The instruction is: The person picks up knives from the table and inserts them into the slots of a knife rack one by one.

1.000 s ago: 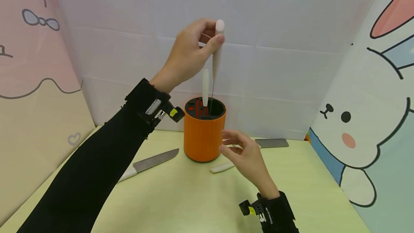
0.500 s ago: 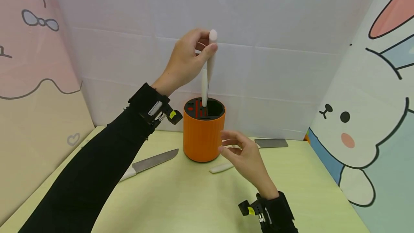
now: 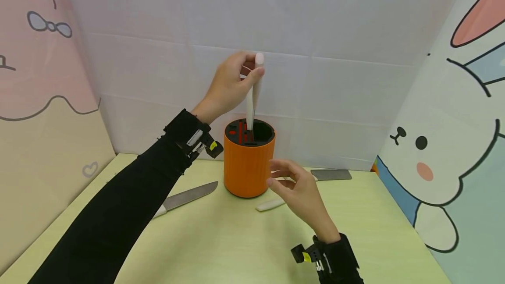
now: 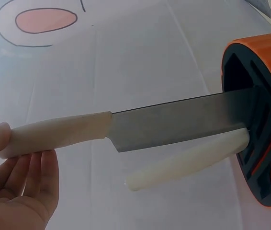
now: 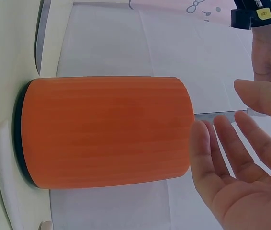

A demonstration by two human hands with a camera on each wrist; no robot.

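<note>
My left hand (image 3: 230,82) is above the knife block, pinching the white handle of a broad-bladed knife (image 4: 178,120) between thumb and fingers. The blade points down, and its lower end reaches into the dark slotted top of the orange round knife block (image 3: 248,170). Beside this blade, another white handle (image 4: 188,165) sticks up from the block, its blade hidden inside. My right hand (image 3: 301,192), fingers loosely bent and holding nothing, hovers at the right side of the block. In the right wrist view its fingertips overlap the block's upper end.
On the pale yellow table, a large knife (image 3: 191,196) lies left of the block, its handle partly behind my left arm. A white handle (image 3: 270,205) lies front right, and a broad blade (image 3: 331,174) farther back. A white sheet (image 3: 335,100) hangs behind.
My left hand has come down and slightly left with the knife, and the blade has sunk deeper into the block's top. The right hand has stayed in place.
</note>
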